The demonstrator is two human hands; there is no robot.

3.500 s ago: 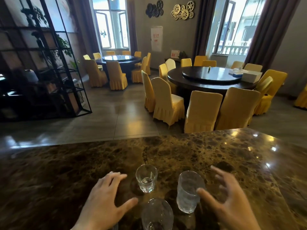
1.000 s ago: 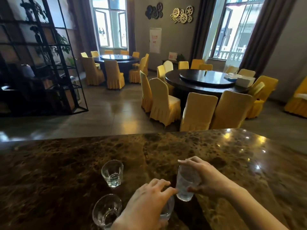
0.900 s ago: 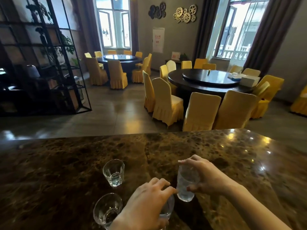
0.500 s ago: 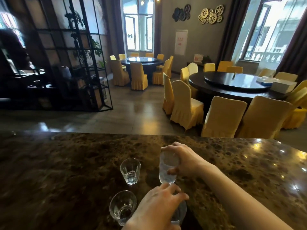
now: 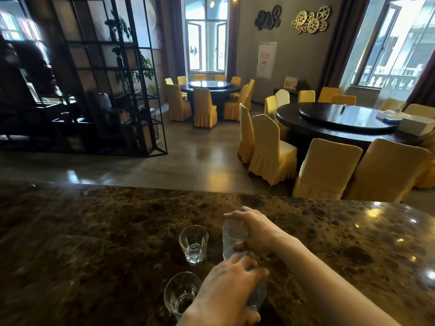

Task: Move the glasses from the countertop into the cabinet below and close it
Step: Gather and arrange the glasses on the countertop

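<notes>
- Right hand (image 5: 255,229) wrapped around tall frosted glass (image 5: 229,240), upright on marble countertop (image 5: 94,231).
- Left hand (image 5: 226,295) clasped over nearer glass (image 5: 257,294).
- Two clear tumblers (image 5: 193,243) just left, untouched.

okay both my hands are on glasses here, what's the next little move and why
Probably lift both together. Your right hand already wraps the tall glass, your left hand covers another glass, and both glasses sit on the countertop.
</notes>
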